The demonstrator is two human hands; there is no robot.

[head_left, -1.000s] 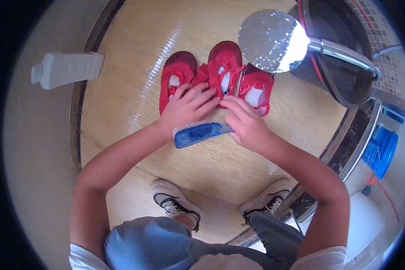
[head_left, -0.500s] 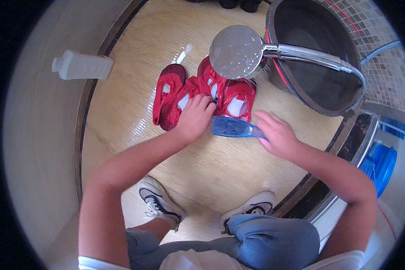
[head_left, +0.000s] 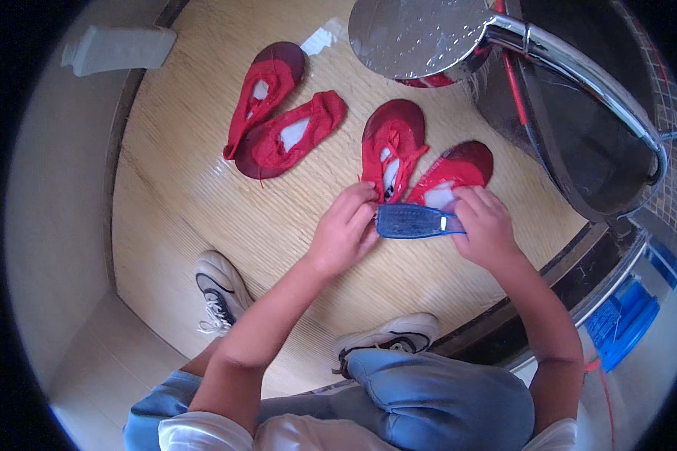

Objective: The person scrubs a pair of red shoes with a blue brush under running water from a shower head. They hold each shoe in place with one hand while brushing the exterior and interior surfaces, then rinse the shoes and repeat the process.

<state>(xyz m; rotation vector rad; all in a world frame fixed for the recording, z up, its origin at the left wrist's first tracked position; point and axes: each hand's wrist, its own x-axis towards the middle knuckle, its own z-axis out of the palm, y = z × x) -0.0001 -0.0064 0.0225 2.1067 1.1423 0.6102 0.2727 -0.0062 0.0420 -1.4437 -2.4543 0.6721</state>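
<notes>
A blue scrubbing brush (head_left: 410, 222) lies across the heel ends of two red slipper-like cloth shoes. My right hand (head_left: 489, 225) is closed round its handle, with its fingers by the rightmost red shoe (head_left: 466, 161). My left hand (head_left: 346, 225) is closed at the heel of the middle red shoe (head_left: 393, 135), the fingertips partly hidden by cloth and brush. That shoe has a darker toe and loose red ties. Farther left, apart from my hands, another pair lies on the floor: an upper red shoe (head_left: 278, 71) and a lower red shoe (head_left: 297, 139), touching at the heel.
A chrome shower head (head_left: 421, 37) with water drops lies over a dark tub (head_left: 534, 105) at upper right, hiding another red patch. A white bottle (head_left: 124, 49) stands by the left wall. My sneakers (head_left: 222, 289) are on the ridged floor. A blue plastic basket (head_left: 620, 323) sits at right.
The shoes, earlier bunched together, now lie as two separated pairs, one left and one right. Both hands and the brush have shifted right with the right pair. The whole view has shifted.
</notes>
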